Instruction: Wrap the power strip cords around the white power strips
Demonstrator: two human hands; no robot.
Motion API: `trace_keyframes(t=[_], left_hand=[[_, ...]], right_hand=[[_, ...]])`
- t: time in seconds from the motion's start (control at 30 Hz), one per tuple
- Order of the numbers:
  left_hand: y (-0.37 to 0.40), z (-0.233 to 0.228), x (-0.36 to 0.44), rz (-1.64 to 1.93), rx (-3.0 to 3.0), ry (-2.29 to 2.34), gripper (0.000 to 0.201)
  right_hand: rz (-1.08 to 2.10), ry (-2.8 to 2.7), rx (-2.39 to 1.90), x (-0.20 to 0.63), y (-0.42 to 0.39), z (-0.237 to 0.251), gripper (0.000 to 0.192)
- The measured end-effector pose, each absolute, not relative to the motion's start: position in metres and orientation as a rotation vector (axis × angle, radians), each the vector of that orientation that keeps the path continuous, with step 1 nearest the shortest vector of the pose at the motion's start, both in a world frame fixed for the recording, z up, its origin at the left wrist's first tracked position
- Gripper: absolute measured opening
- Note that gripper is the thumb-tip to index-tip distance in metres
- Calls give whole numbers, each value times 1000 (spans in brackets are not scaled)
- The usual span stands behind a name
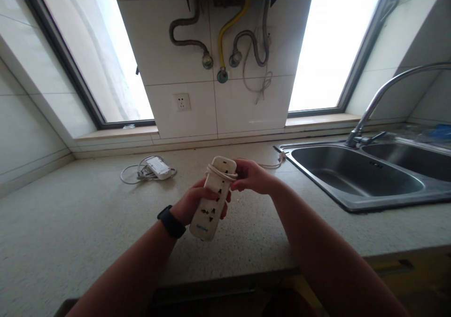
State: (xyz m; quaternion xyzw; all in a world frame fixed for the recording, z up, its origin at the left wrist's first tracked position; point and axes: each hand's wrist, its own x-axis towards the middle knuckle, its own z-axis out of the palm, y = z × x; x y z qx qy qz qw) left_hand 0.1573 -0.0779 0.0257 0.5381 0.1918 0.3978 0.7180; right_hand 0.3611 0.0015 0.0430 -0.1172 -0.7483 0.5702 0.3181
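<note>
One counter (105,242) spans the frame, one two-basin sink (359,203) at right. At centre, the left hand (192,199) grips one power strip (211,205); the right hand (252,176) pinches its wrapped cord (220,172). One white adapter (159,166) lies centre-left.

White power strip (213,206); speckled pale counter (250,237); yellow hose (221,40)

White power strip (209,206), long, round-cornered, dark socket holes facing up, blue lettering at near end. Gripped around middle by left hand (202,199), over table (246,242), slanted, far end leaning right. Pale cord (219,172) wrapped in several turns around far end, right hand (252,176) on it. Pale plug (282,156) on table, beside sink (317,197) corner.
</note>
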Motion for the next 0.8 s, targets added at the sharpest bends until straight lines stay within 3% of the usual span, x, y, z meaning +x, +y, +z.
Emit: trace_keyframes(t=[0.2, 0.53, 0.63, 0.8], left_hand=[[-81, 28, 156, 710, 1128, 363, 37], [-84, 26, 154, 484, 1069, 341, 43], [-85, 25, 152, 422, 1052, 345, 42], [-82, 25, 154, 431, 1034, 327, 42]], right_hand=[[1590, -2000, -149, 365, -6, 51, 79], [1414, -2360, -86, 372, -8, 56, 113], [1361, -2407, -30, 371, -11, 59, 110], [1379, -2286, -27, 365, -15, 60, 89]])
